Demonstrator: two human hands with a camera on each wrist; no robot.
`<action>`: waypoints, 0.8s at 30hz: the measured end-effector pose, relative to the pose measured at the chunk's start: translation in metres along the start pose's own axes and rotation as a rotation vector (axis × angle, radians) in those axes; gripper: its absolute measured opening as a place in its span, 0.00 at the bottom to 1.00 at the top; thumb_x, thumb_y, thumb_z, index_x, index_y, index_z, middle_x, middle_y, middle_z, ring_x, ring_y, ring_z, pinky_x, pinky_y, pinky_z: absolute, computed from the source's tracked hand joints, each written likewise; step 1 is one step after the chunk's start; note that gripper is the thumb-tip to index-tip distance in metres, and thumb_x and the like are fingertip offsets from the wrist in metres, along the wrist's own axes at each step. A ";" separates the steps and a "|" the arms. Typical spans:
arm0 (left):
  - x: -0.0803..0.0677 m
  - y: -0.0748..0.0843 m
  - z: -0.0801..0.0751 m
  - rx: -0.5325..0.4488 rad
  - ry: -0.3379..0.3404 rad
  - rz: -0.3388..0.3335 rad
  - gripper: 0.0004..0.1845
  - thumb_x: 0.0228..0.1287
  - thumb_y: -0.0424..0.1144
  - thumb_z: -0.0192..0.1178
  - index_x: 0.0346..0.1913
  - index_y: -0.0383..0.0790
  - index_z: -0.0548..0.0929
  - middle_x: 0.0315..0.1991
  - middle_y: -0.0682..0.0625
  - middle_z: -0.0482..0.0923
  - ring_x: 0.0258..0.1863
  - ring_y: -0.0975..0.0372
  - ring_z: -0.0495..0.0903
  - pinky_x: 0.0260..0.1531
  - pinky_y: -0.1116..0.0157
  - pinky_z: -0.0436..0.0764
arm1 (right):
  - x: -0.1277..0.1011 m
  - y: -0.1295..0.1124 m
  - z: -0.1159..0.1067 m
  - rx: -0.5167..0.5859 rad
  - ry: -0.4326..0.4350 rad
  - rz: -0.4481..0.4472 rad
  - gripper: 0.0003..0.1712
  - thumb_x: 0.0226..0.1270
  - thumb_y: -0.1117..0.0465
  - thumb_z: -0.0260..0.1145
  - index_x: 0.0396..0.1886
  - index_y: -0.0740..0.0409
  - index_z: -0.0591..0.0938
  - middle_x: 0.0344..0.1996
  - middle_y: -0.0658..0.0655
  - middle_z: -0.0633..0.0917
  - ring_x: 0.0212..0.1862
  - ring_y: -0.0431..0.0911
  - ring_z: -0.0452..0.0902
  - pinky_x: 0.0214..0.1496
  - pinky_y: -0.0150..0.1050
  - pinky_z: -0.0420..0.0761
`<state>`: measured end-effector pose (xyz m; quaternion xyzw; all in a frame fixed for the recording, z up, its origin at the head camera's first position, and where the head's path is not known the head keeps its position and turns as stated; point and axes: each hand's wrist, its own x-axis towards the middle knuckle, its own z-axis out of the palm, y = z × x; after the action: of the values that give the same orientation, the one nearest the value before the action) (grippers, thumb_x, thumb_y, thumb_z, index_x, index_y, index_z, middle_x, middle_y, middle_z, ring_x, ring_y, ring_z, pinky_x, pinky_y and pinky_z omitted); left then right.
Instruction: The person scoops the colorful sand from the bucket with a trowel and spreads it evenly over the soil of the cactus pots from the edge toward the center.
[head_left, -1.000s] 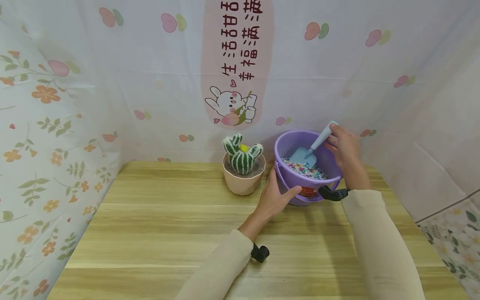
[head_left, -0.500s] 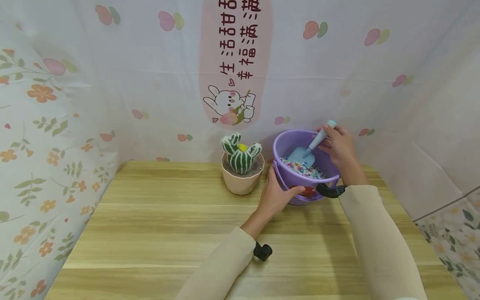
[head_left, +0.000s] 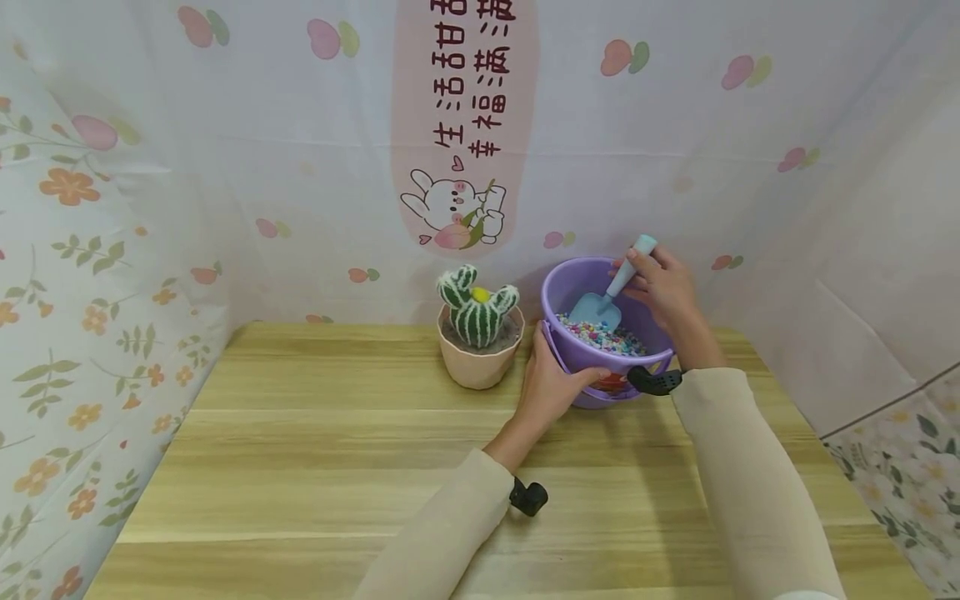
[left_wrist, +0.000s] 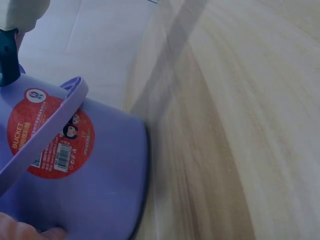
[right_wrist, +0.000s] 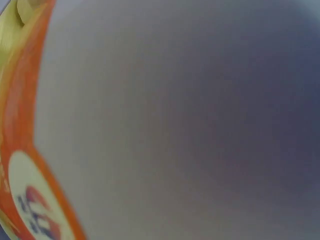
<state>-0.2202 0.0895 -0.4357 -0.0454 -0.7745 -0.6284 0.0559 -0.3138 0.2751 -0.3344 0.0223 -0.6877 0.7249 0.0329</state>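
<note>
A purple bucket (head_left: pixel 557 290) stands at the back right of the wooden table, its handle hanging down in front. Inside lie many small colourful beads (head_left: pixel 609 338). My right hand (head_left: pixel 667 287) reaches over the bucket's right rim and grips the handle of a light blue toy shovel (head_left: pixel 622 271), whose blade dips into the beads. My left hand (head_left: pixel 551 379) holds the bucket's left side, thumb across the front, fingers partly hidden behind it. In the left wrist view, the thumb (left_wrist: pixel 30 231) presses near the bucket's red label (left_wrist: pixel 50 134). The bucket wall fills the right wrist view, blurred.
Left of the bucket, close to my left hand, stands a knitted cactus (head_left: pixel 480 317) in a peach pot (head_left: pixel 478 368). A printed cloth (head_left: pixel 300 167) hangs right behind the table. Bare wooden tabletop (head_left: pixel 315 467) stretches to the front and left.
The right hand has moved slightly left, bringing the shovel's handle a little more upright while its blade stays in the beads. The left hand keeps its hold on the bucket.
</note>
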 end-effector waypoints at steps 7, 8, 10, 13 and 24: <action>0.004 0.000 0.000 -0.004 0.036 0.002 0.64 0.39 0.60 0.78 0.77 0.49 0.50 0.70 0.47 0.66 0.65 0.56 0.69 0.62 0.57 0.71 | 0.001 0.002 0.004 0.009 -0.011 -0.016 0.31 0.70 0.53 0.62 0.63 0.69 0.66 0.33 0.52 0.88 0.39 0.44 0.87 0.41 0.36 0.84; 0.004 0.000 0.000 -0.005 0.034 0.004 0.64 0.40 0.60 0.78 0.77 0.48 0.50 0.70 0.47 0.65 0.65 0.56 0.69 0.62 0.57 0.71 | 0.001 0.002 0.005 0.012 -0.007 -0.019 0.31 0.70 0.53 0.62 0.63 0.69 0.66 0.32 0.53 0.87 0.38 0.45 0.87 0.40 0.36 0.84; 0.004 0.000 -0.001 -0.003 0.029 0.007 0.63 0.41 0.59 0.77 0.77 0.48 0.50 0.70 0.46 0.65 0.66 0.55 0.69 0.63 0.57 0.71 | 0.000 0.002 0.006 0.016 -0.001 -0.024 0.31 0.70 0.54 0.62 0.63 0.70 0.67 0.31 0.53 0.87 0.37 0.45 0.87 0.39 0.37 0.84; 0.004 0.000 0.000 0.005 0.022 0.008 0.63 0.42 0.59 0.77 0.77 0.47 0.49 0.71 0.46 0.64 0.66 0.55 0.68 0.63 0.58 0.70 | 0.000 0.002 0.007 -0.001 0.013 -0.033 0.31 0.69 0.53 0.63 0.62 0.70 0.68 0.29 0.52 0.88 0.34 0.45 0.87 0.36 0.37 0.85; 0.005 -0.002 -0.001 0.028 0.009 -0.012 0.64 0.42 0.61 0.76 0.78 0.45 0.48 0.72 0.43 0.62 0.67 0.52 0.68 0.64 0.57 0.70 | -0.005 0.001 0.009 -0.106 -0.003 0.008 0.31 0.69 0.48 0.63 0.58 0.68 0.70 0.27 0.52 0.87 0.30 0.45 0.87 0.33 0.37 0.85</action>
<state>-0.2256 0.0882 -0.4365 -0.0372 -0.7833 -0.6180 0.0560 -0.3087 0.2664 -0.3357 0.0186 -0.7254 0.6874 0.0300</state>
